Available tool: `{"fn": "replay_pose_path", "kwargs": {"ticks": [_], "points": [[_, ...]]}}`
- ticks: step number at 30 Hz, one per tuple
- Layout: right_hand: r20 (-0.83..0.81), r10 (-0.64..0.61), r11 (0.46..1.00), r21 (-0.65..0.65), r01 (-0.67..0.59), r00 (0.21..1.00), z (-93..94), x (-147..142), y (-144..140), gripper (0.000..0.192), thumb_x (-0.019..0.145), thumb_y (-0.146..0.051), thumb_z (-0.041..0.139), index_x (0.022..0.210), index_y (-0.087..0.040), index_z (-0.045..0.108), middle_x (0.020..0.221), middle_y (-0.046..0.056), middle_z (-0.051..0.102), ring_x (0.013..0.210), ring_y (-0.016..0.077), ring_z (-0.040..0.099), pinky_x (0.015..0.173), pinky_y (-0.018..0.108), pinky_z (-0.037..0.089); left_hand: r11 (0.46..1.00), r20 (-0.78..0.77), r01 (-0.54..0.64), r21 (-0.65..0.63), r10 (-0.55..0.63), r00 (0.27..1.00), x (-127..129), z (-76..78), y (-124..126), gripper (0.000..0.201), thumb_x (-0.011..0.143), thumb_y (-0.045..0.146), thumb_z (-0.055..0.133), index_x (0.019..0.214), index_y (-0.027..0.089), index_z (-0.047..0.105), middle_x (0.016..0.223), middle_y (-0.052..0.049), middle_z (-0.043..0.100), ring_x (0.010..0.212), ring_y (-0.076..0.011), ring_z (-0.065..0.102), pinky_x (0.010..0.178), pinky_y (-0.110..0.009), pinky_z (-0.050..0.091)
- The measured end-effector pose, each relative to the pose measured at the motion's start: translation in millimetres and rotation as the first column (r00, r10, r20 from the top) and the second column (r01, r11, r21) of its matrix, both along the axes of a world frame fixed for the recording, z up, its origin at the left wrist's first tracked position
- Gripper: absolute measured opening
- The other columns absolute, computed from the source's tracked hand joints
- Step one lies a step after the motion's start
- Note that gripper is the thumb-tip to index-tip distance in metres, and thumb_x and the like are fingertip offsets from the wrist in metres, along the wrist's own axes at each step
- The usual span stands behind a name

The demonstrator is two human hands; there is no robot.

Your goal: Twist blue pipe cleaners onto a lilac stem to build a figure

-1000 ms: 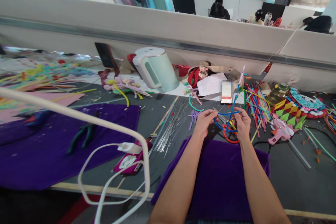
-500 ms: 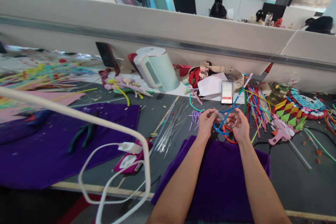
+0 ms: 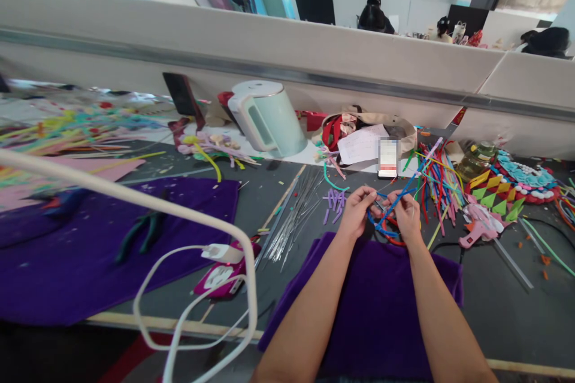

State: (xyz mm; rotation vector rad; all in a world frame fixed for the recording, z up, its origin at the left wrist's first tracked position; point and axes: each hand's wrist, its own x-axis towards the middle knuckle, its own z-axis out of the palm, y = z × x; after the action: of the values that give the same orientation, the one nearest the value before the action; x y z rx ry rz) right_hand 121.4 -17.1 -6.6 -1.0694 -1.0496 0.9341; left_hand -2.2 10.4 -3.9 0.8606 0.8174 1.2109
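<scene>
Between my two hands is a blue pipe cleaner (image 3: 381, 228) bent into loops, with a long tail rising to the right and a pale purple tip. My left hand (image 3: 358, 210) pinches its left side between thumb and fingers. On the other side my right hand (image 3: 406, 215) has its fingers closed on the blue strand near the crossing. A red loop (image 3: 395, 242) lies just below the blue one, partly hidden by my right hand. Under my forearms is a folded purple cloth (image 3: 377, 305). Short purple pieces (image 3: 334, 203) lie left of my left hand.
Bare wires (image 3: 291, 221) and a pink power bank (image 3: 220, 278) lie to the left; a white cable arm (image 3: 179, 203) crosses the foreground. A kettle (image 3: 269, 116) and a phone (image 3: 388, 158) stand behind. Coloured pipe cleaners (image 3: 442, 179) and a pink glue gun (image 3: 478, 224) lie right.
My right hand has turned and its fingers have closed further on the blue pipe cleaner. The pale tip has swung right and down. My left hand has barely moved.
</scene>
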Motion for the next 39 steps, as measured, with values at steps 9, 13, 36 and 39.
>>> {"fn": "replay_pose_path", "kwargs": {"ticks": [9, 13, 36, 39], "points": [[-0.063, -0.074, 0.997, -0.029, 0.073, 0.995, 5.8, -0.6, -0.8, 0.027, 0.077, -0.044, 0.059, 0.078, -0.017, 0.06, 0.06, 0.0, 0.062, 0.052, 0.0106, 0.054, 0.048, 0.021, 0.043, 0.983, 0.205, 0.181, -0.027, -0.172, 0.963, -1.5, -2.1, -0.5, 0.032, 0.063, 0.028, 0.077, 0.081, 0.014, 0.054, 0.064, 0.005, 0.06, 0.03, 0.0014, 0.035, 0.03, -0.013, 0.034], [-0.259, -0.108, 0.993, -0.084, 0.089, 0.96, 0.9, 1.7, 2.8, 0.03, 0.074, -0.047, 0.062, 0.076, -0.017, 0.059, 0.056, -0.002, 0.059, 0.047, 0.0093, 0.051, 0.044, 0.021, 0.04, 0.955, 0.228, 0.293, -0.049, -0.275, 0.934, 2.8, -2.1, -5.1, 0.031, 0.064, 0.025, 0.077, 0.083, 0.013, 0.056, 0.065, 0.004, 0.062, 0.031, 0.0006, 0.039, 0.03, -0.012, 0.032], [0.13, -0.11, 0.991, 0.088, 0.099, 0.985, 2.4, 1.6, -3.1, 0.021, 0.076, -0.036, 0.062, 0.077, -0.017, 0.068, 0.071, 0.004, 0.065, 0.065, 0.0156, 0.059, 0.062, 0.028, 0.049, 0.991, 0.018, 0.125, -0.05, -0.124, 0.992, 12.2, -2.7, -6.9, 0.027, 0.07, 0.035, 0.07, 0.083, 0.014, 0.058, 0.063, 0.002, 0.06, 0.044, -0.009, 0.057, 0.043, -0.019, 0.047], [0.053, -0.165, 0.986, 0.011, 0.165, 0.985, -2.3, 4.3, -0.4, 0.026, 0.074, -0.041, 0.062, 0.075, -0.015, 0.066, 0.065, 0.002, 0.062, 0.053, 0.0121, 0.053, 0.049, 0.024, 0.042, 0.998, -0.084, 0.058, 0.022, -0.056, 0.995, 12.2, -6.0, -4.9, 0.02, 0.074, 0.027, 0.061, 0.09, 0.015, 0.061, 0.075, -0.002, 0.064, 0.057, -0.0123, 0.062, 0.053, -0.025, 0.052]]}}
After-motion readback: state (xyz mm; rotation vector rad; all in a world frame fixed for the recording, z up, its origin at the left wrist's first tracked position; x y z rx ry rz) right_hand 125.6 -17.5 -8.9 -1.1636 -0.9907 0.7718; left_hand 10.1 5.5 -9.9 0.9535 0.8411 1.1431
